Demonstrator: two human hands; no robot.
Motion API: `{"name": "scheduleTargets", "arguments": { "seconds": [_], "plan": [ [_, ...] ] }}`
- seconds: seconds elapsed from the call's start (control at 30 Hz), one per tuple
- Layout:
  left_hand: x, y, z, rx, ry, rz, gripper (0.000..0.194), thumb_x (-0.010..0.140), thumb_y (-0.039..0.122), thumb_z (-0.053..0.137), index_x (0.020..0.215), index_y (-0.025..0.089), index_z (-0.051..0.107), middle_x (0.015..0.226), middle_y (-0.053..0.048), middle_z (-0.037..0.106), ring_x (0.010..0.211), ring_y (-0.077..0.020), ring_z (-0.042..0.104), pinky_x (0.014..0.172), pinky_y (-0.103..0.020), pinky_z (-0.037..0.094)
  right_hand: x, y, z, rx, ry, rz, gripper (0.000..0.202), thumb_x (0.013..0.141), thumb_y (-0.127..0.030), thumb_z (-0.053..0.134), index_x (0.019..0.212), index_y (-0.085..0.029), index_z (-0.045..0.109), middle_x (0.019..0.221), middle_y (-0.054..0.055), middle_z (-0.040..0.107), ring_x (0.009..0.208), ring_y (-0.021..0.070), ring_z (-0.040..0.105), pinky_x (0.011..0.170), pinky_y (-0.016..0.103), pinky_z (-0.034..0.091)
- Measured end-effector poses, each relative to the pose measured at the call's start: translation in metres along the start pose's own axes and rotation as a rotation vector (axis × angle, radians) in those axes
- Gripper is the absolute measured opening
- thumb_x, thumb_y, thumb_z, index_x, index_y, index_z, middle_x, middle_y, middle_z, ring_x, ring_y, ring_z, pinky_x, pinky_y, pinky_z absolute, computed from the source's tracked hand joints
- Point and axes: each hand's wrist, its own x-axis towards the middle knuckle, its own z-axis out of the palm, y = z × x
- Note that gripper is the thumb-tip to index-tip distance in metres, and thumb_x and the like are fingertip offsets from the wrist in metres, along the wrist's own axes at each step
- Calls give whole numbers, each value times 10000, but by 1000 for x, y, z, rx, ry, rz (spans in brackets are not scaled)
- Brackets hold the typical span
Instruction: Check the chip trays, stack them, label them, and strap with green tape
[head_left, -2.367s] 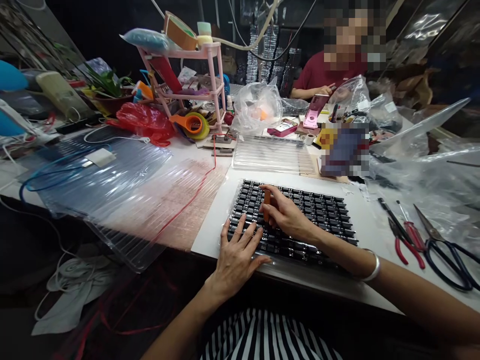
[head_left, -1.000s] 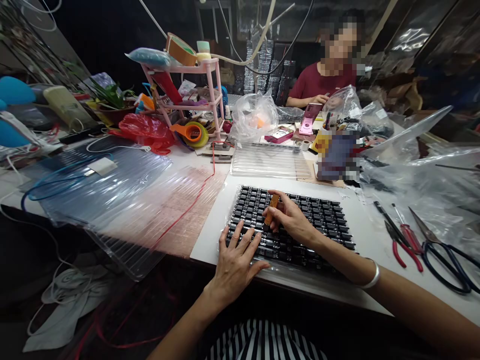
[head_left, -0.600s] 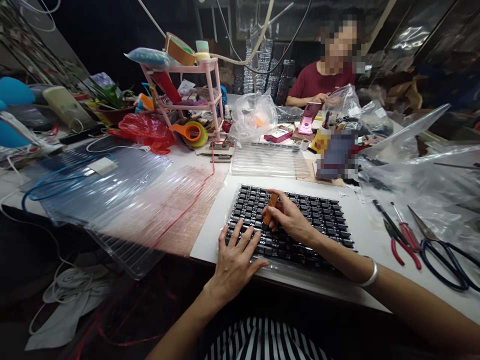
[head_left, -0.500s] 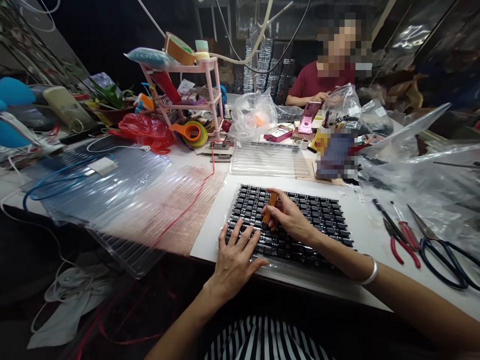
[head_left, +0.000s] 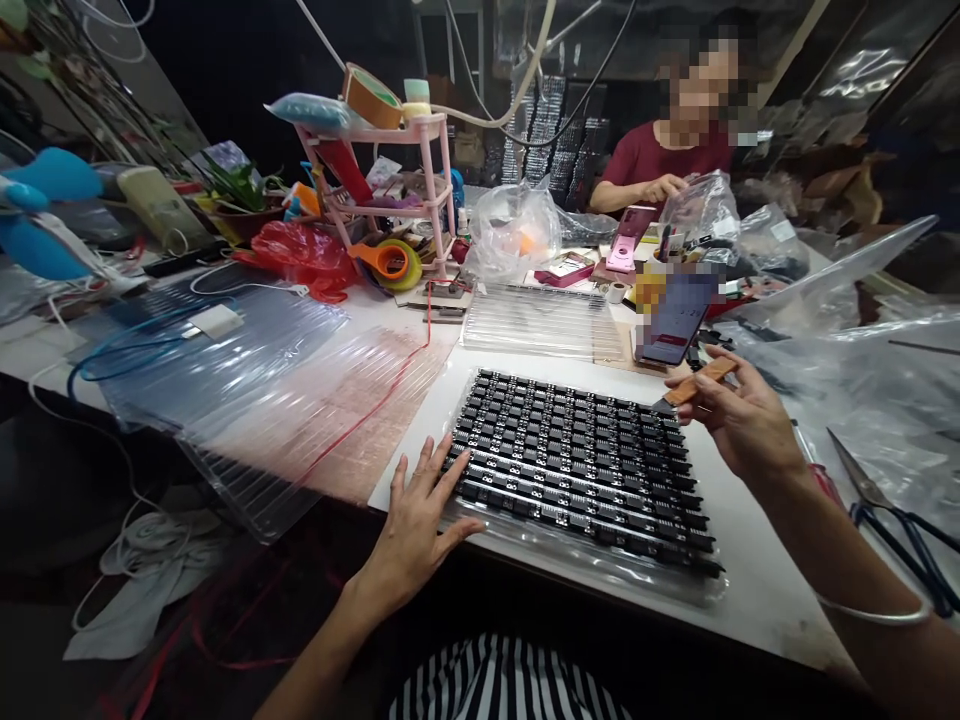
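A clear plastic tray (head_left: 637, 577) lies on a white board (head_left: 780, 570), filled with rows of small black circuit modules (head_left: 570, 450). My left hand (head_left: 412, 525) rests at the tray's left edge, fingers spread, fingertips touching the nearest modules. Held by its orange-brown handle, a small blade tool (head_left: 699, 384) is pinched in my right hand (head_left: 742, 425) above the tray's far right corner. Its thin grey tip points left, close to the end modules; whether it touches them I cannot tell.
Scissors (head_left: 874, 500) and a red-handled screwdriver (head_left: 825, 480) lie on the right. Behind the tray are a phone (head_left: 671, 320) and a clear ribbed tray (head_left: 536, 320). A pink rack (head_left: 390, 210) stands back left. A co-worker in a red shirt (head_left: 637, 160) sits opposite.
My right hand has moved right with the blade tool, from over the tray's middle to its far right corner. My left hand has slid left to the tray's edge.
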Motion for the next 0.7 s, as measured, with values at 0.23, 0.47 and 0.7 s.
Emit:
{"name": "scheduleTargets", "arguments": {
  "seconds": [0.23, 0.47, 0.7],
  "plan": [
    [7, 5, -1, -4, 49, -76, 843, 877, 524, 434, 1473, 181, -53, 1510, -195, 215, 1409, -293, 141, 1098, -542, 199, 5, 34, -45, 34, 183, -7, 517, 669, -302, 718, 1125, -242, 481, 735, 38, 679, 547, 173, 602, 423, 234, 445],
    [33, 4, -5, 199, 59, 103, 755, 903, 526, 355, 1480, 157, 36, 1500, -168, 262, 1405, -299, 169, 1087, -530, 207, -2, 31, -53, 10, 167, 20, 555, 694, -368, 692, 1169, -216, 449, 769, 33, 661, 469, 136, 523, 417, 244, 406],
    [48, 25, 8, 344, 24, 372, 873, 838, 655, 346, 1472, 96, 126, 1473, -168, 324, 1381, -304, 245, 1102, -467, 166, -3, 19, -57, 23, 171, 9, 567, 725, -380, 651, 1205, -194, 411, 793, 24, 646, 498, 112, 514, 455, 232, 404]
  ]
}}
